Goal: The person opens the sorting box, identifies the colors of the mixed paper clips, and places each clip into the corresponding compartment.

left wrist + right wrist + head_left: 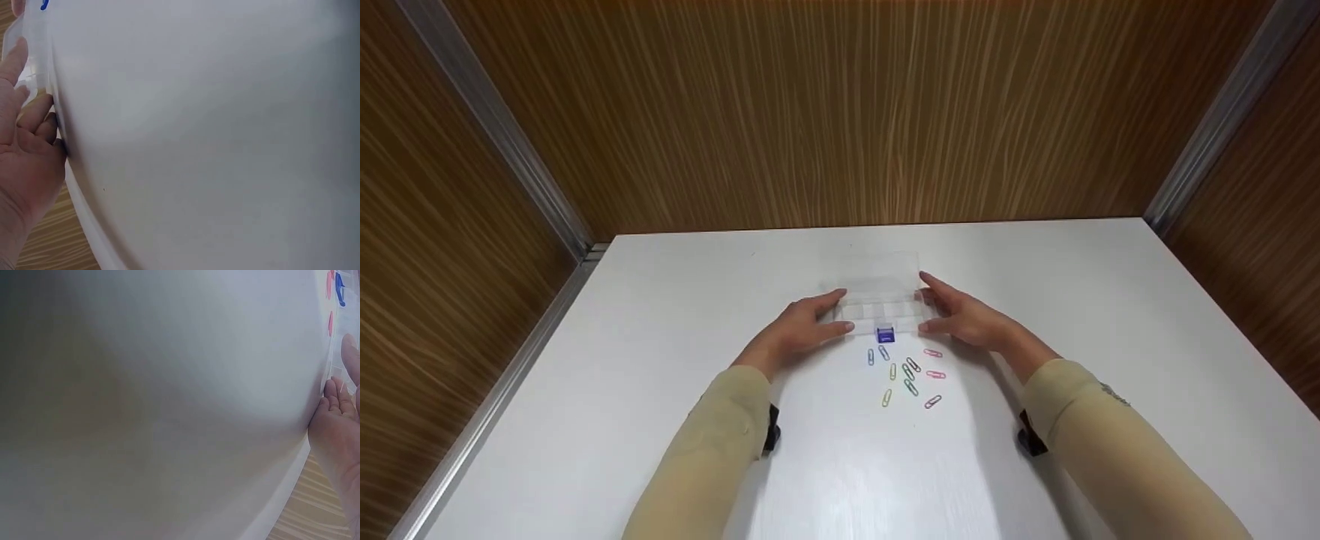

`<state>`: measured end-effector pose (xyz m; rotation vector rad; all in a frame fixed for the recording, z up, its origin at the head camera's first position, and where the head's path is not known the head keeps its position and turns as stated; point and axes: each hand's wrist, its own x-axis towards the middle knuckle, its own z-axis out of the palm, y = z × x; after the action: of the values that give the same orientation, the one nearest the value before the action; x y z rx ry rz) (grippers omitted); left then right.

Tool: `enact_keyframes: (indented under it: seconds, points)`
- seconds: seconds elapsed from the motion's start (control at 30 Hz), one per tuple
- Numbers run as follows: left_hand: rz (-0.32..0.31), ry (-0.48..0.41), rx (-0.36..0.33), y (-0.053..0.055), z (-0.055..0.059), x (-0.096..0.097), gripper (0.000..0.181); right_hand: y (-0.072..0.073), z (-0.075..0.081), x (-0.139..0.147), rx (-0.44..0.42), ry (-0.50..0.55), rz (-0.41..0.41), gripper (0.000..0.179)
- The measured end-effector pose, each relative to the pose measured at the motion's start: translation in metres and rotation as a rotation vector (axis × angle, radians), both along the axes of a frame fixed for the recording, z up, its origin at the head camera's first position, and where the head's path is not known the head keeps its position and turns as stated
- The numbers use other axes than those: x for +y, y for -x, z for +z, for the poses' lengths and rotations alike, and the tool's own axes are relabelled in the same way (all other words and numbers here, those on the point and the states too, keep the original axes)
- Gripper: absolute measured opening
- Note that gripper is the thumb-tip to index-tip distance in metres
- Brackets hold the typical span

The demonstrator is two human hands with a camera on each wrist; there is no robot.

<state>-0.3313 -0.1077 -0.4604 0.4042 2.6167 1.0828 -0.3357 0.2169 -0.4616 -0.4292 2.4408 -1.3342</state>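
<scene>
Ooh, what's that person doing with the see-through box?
A person's left hand and right hand hold the clear box at its two ends. Its lid is open at the back, and a blue piece sits at its front. Colorful paper clips lie scattered nearer the person.

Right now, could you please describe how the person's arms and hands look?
The left hand and right hand are bare; the left sleeve and right sleeve are beige, the latter with a greyish patch. A black device shows beside each sleeve.
</scene>
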Motion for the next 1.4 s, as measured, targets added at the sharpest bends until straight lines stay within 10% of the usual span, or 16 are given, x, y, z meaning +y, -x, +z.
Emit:
enact_keyframes:
  seconds: [0.8,1.13,1.4]
  points:
    - [0.030,-0.007,-0.031,-0.001,-0.004,0.008,0.074,-0.005,-0.002,0.008,-0.005,0.031,-0.022,0.100]
    - [0.030,-0.013,-0.028,-0.003,-0.005,0.004,0.074,-0.019,0.005,0.020,0.043,0.026,-0.111,0.057]
    - [0.034,0.003,-0.006,-0.001,-0.008,-0.003,0.075,-0.035,0.006,0.016,0.036,0.012,-0.019,0.034]
